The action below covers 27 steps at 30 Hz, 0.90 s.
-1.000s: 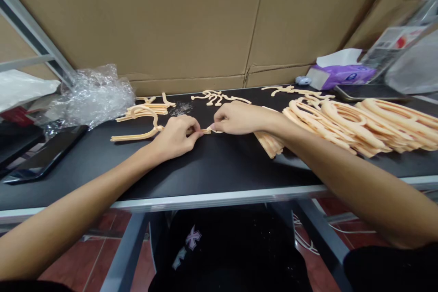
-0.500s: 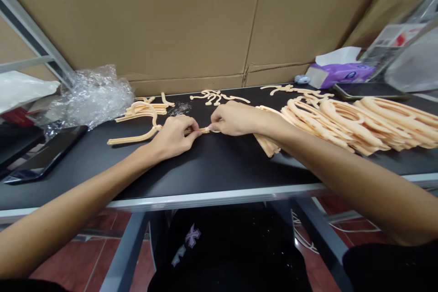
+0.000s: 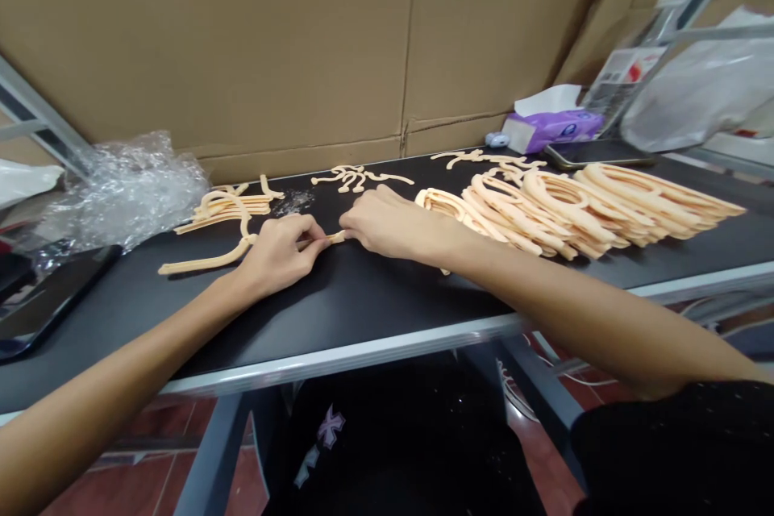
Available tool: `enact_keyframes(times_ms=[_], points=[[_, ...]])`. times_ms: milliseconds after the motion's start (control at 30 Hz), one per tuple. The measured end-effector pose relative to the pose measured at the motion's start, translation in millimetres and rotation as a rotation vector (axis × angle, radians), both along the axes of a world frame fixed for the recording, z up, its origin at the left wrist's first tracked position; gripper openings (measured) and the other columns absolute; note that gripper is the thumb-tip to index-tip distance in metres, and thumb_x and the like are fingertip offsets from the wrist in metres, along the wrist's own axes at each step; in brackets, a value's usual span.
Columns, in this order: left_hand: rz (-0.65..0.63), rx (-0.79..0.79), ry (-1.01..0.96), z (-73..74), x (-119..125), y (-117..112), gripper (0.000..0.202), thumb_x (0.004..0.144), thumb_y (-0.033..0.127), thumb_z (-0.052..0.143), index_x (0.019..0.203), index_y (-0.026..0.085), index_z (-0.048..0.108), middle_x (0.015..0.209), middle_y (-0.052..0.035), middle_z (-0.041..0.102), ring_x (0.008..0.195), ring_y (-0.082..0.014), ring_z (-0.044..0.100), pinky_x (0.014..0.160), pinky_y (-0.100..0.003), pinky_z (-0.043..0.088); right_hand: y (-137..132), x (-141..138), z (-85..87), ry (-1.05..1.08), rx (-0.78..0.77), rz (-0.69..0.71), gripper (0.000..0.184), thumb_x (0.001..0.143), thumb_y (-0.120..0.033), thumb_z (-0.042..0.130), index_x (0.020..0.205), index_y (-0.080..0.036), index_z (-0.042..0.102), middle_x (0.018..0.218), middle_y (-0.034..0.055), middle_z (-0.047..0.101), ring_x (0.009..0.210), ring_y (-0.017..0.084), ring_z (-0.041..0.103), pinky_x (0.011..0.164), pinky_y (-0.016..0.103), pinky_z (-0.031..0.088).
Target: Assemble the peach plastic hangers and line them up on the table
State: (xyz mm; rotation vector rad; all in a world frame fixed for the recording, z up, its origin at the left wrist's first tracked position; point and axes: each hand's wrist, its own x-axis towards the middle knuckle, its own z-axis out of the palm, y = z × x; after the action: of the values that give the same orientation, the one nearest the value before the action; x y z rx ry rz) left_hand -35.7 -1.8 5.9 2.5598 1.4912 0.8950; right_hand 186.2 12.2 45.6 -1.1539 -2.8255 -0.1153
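Observation:
A pale peach plastic hanger (image 3: 202,262) lies on the black tabletop, its hook curving up at the back and one arm stretching left. My left hand (image 3: 281,254) is closed in a pinch on the hanger's other arm, whose end pokes out past the fingertips. Close by on the right, my right hand (image 3: 384,222) has its fingers bunched at that tip. The fingers hide part of the arm, and I cannot make out any small piece between the right fingertips.
Stacked hangers (image 3: 562,210) spread across the right side. Small branching peach pieces (image 3: 351,176) lie at the back. More hanger parts (image 3: 226,210) sit left, beside crumpled clear plastic (image 3: 133,189) and a dark phone-like slab (image 3: 57,294). A purple tissue pack (image 3: 553,129) stands back right.
The view has swung to the right, so everything sits further left. Both hands stay at the hanger's arm; the right fingers have turned further over its tip.

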Motion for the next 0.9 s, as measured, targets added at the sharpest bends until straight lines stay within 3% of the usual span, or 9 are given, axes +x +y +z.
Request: enact_keyframes(times_ms=[133, 300, 567, 767, 900], points=[[-0.007, 0.015, 0.011, 0.3, 0, 0, 0.016, 0.086, 0.032, 0.062, 0.077, 0.021, 0.069, 0.079, -0.0039, 0.077, 0.073, -0.021, 0.07, 0.069, -0.032, 0.049, -2, 1, 2.0, 0.03, -0.01, 0.013, 0.031, 0.104, -0.014, 0.048, 0.106, -0.015, 0.079, 0.105, 0.0154, 0.075, 0.111, 0.028, 0.066, 0.092, 0.035, 0.041], [-0.043, 0.075, 0.064, 0.6, 0, -1, 0.017, 0.089, 0.031, 0.06, 0.079, 0.02, 0.068, 0.081, -0.005, 0.076, 0.076, -0.0215, 0.07, 0.073, -0.032, 0.052, -2, 2, 3.4, -0.004, -0.006, 0.013, 0.032, 0.098, -0.005, 0.048, 0.104, -0.014, 0.078, 0.102, 0.0155, 0.076, 0.103, 0.026, 0.068, 0.08, 0.032, 0.038], [-0.032, 0.199, 0.046, 4.3, -2, -1, 0.019, 0.095, 0.032, 0.058, 0.092, 0.019, 0.071, 0.093, -0.0075, 0.077, 0.088, -0.0233, 0.071, 0.086, -0.037, 0.056, 12, 10, 14.7, 0.098, -0.073, -0.006, 0.028, 0.105, -0.023, 0.051, 0.097, -0.014, 0.076, 0.098, 0.0122, 0.076, 0.087, 0.02, 0.065, 0.073, 0.03, 0.036], [-0.003, 0.387, 0.058, 12.9, -4, -6, 0.021, 0.092, 0.024, 0.063, 0.11, 0.021, 0.072, 0.122, -0.0117, 0.073, 0.115, -0.0293, 0.066, 0.104, -0.048, 0.052, 18, 21, 26.3, 0.266, -0.059, -0.082, 0.029, 0.105, -0.025, 0.052, 0.104, -0.014, 0.079, 0.093, 0.0091, 0.075, 0.079, 0.017, 0.06, 0.075, 0.029, 0.037], [0.023, 0.456, 0.051, 15.4, -5, -6, 0.017, 0.089, 0.026, 0.066, 0.105, 0.022, 0.072, 0.111, -0.011, 0.072, 0.108, -0.0292, 0.066, 0.102, -0.048, 0.052, 24, 28, 28.4, 0.399, 0.005, -0.165, 0.031, 0.104, -0.028, 0.054, 0.106, -0.012, 0.08, 0.093, 0.0101, 0.076, 0.08, 0.017, 0.06, 0.077, 0.03, 0.037]])
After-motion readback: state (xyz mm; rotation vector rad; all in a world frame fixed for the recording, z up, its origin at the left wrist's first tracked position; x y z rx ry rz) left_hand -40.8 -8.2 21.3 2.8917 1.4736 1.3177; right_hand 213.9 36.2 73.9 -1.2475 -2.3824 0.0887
